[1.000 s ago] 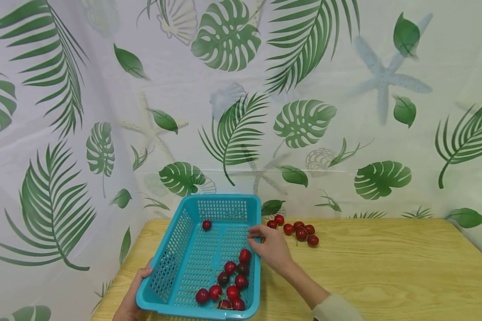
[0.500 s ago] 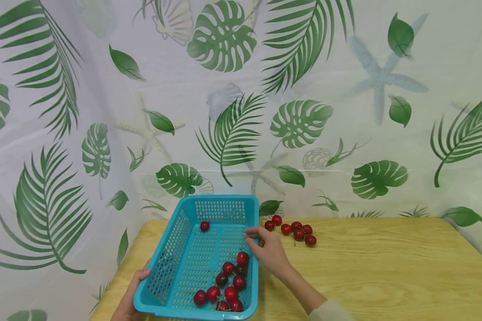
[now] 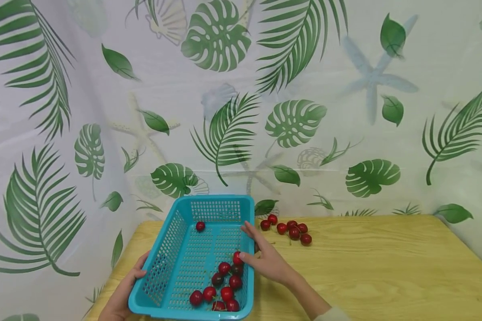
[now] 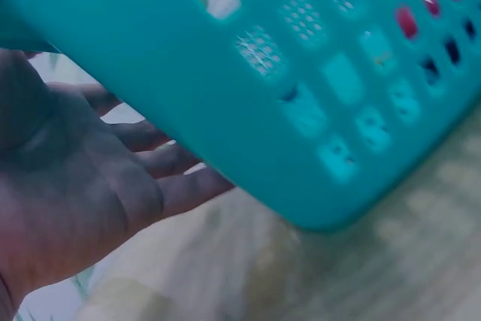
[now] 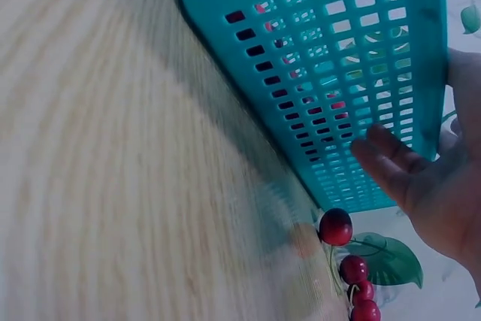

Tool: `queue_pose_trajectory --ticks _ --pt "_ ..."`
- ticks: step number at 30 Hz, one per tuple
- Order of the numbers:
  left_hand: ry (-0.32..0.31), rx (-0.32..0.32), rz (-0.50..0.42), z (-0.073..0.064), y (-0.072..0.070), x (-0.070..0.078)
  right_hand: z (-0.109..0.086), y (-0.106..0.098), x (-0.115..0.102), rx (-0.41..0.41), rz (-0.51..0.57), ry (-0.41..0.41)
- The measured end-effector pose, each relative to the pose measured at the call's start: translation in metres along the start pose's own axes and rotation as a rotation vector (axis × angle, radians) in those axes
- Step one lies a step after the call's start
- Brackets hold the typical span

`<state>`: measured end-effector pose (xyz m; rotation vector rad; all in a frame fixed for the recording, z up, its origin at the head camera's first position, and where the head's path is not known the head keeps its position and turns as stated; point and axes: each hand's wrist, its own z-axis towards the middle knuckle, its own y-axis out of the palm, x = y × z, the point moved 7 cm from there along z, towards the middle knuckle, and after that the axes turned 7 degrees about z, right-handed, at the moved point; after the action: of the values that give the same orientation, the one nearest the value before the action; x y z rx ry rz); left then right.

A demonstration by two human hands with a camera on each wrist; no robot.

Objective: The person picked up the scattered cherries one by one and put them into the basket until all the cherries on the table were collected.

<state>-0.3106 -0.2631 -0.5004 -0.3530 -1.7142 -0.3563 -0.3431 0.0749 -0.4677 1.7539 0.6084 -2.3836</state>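
A blue plastic basket (image 3: 201,254) with perforated walls rests on the wooden table. Several red cherries (image 3: 226,294) cluster at its near right side, and a single cherry (image 3: 200,226) lies near the far end. My left hand (image 3: 122,290) grips the left rim, thumb on top; in the left wrist view its fingers (image 4: 180,189) pass behind the basket wall. On the opposite side, my right hand (image 3: 270,262) holds the right rim with the thumb over it. Two of its fingers (image 5: 387,171) lie against the outer wall in the right wrist view.
Several loose cherries (image 3: 294,233) lie on the table (image 3: 353,263) just beyond and right of the basket. A white curtain (image 3: 321,53) with green leaf prints hangs behind the table and along the left side.
My right hand has spread from bunched fingers at the right rim to a hold with its thumb over the rim. The whole scene has shifted slightly left in the head view.
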Motion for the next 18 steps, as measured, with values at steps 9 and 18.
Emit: queue_pose_trajectory --ticks 9,18 --pt "-0.066 -0.130 -0.164 -0.005 0.010 -0.003 -0.021 0.000 0.000 0.010 0.146 0.078" --pt "-0.216 -0.069 -0.216 -0.007 0.012 -0.019 -0.031 -0.003 -0.003 -0.037 0.213 0.115"
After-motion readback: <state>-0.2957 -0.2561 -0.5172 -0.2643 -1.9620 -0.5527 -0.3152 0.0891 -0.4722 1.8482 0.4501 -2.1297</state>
